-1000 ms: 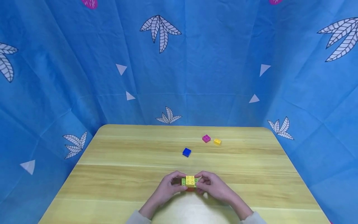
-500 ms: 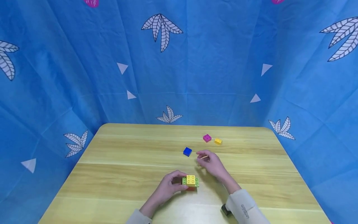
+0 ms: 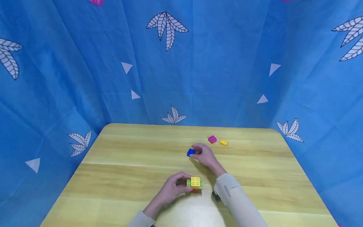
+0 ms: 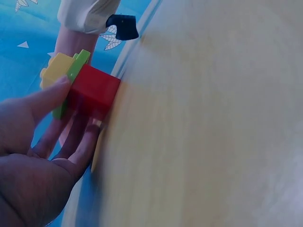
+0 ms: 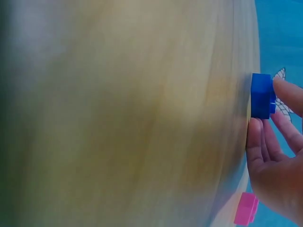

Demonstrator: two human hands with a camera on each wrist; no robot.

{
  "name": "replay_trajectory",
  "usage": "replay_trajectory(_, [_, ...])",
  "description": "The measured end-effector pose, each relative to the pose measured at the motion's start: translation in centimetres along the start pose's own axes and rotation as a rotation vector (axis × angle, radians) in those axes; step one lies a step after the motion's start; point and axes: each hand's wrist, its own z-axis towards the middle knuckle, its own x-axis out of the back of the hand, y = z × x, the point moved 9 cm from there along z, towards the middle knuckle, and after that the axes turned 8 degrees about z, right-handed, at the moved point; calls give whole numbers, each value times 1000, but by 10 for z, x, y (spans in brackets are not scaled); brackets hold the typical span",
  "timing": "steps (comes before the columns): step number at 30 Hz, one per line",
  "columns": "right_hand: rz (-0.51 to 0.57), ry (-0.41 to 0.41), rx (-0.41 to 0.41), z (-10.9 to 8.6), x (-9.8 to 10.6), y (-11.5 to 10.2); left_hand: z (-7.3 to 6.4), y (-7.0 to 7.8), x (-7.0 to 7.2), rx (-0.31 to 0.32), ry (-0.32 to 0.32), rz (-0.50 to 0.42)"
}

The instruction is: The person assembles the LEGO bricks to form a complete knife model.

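Note:
My left hand (image 3: 173, 189) grips a small stack of toy building blocks near the table's front. A yellow block (image 3: 195, 182) tops the stack, a wider green plate (image 3: 201, 184) lies under it, and a red block (image 4: 94, 90) forms the bottom. The thumb presses on one side of the stack in the left wrist view. Farther out, my right hand (image 3: 206, 156) has its thumb and fingers around a blue block (image 5: 261, 96), which sits on the table with studs up. In the head view the fingers cover part of that block.
Beyond the right hand lie a magenta block (image 3: 212, 139) and a small yellow-orange block (image 3: 223, 142). The wooden table (image 3: 136, 148) ends against a blue patterned curtain (image 3: 221, 63) at the back and sides.
My right hand has left the stack and moved forward to the blue block, taking it between thumb and fingers. My left hand still holds the stack in place. The head view has shifted slightly.

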Motion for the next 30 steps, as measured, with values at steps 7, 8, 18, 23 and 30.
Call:
replay_trajectory(7, [-64,-20,-4,2,-4,-1,0,-1,-3,-3,-9,-6])
replay_trajectory(8, [-68,-20,-5,2,-4,-1,0,-1,-3,-6,-10,-5])
replay_trajectory(18, [-63,-31,-17,1,1,-1,0,2,-3,-5,-11,-18])
replay_trajectory(23, [-59,-33,-17,-1,6,1,1,0,-2,1,-7,-17])
replay_trajectory(30, [-55,-39,-5,-8,14,-4,4,-5,-1,9,-6,-16])
